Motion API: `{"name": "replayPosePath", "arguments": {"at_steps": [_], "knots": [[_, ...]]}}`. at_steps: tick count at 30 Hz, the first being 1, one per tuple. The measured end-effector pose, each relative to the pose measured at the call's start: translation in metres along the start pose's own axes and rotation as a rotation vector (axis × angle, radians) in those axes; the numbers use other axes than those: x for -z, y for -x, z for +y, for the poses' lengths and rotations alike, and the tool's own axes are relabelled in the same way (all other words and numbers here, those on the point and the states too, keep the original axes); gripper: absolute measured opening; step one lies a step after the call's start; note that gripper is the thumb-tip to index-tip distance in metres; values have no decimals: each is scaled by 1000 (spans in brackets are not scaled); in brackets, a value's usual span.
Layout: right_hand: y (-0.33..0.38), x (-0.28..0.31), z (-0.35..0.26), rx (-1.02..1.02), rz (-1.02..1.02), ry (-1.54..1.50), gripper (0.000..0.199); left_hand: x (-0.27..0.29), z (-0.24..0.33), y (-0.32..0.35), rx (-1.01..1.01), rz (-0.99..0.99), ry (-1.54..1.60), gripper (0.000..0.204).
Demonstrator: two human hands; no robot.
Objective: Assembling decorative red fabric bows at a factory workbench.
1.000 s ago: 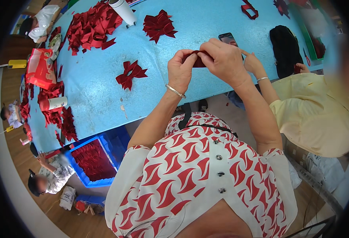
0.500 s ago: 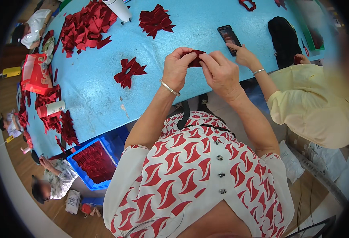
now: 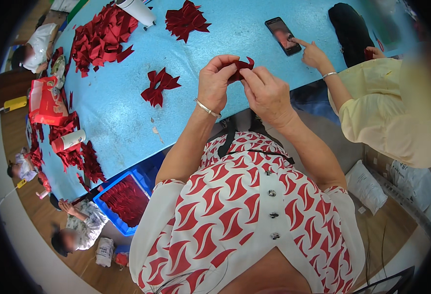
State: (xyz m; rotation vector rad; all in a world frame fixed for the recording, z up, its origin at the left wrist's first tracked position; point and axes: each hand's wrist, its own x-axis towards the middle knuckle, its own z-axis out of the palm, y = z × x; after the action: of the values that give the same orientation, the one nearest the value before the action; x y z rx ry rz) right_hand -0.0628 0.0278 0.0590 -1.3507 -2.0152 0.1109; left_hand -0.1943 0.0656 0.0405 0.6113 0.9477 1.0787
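Lifted slightly nearer since a second ago: left hand (image 3: pixel 216 82) and right hand (image 3: pixel 267 93), both pinched shut on a dark red ribbon piece (image 3: pixel 240 68) above the blue desk (image 3: pixel 117 122), finished bow (image 3: pixel 159 86) lying nearby.

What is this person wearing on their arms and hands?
Both forearms are bare, with no gloves. The left hand has a thin silver bangle at the wrist; the right hand shows no jewellery. Short white sleeves belong to a white top with a red leaf-like pattern and small buttons down the front.
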Motion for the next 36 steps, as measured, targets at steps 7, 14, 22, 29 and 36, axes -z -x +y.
{"name": "replayPosePath", "arguments": {"at_steps": [7,14,22,29,36], "knots": [[5,2,12,-12,5,13,24,-9,1,-3,100,-9,47,14],[7,6,20,-89,1,-42,19,-13,-8,-9,79,6,-163,12],[-3,39,39,-234,-69,-49,12,-51,-14,-18,20,-13,-258,12],[6,63,64,-356,-109,-93,13,-64,-25,-25,15,61,-212,10],[10,71,82,-439,-128,-144,22,-68,-34,-41,-38,110,-217,9]]}}
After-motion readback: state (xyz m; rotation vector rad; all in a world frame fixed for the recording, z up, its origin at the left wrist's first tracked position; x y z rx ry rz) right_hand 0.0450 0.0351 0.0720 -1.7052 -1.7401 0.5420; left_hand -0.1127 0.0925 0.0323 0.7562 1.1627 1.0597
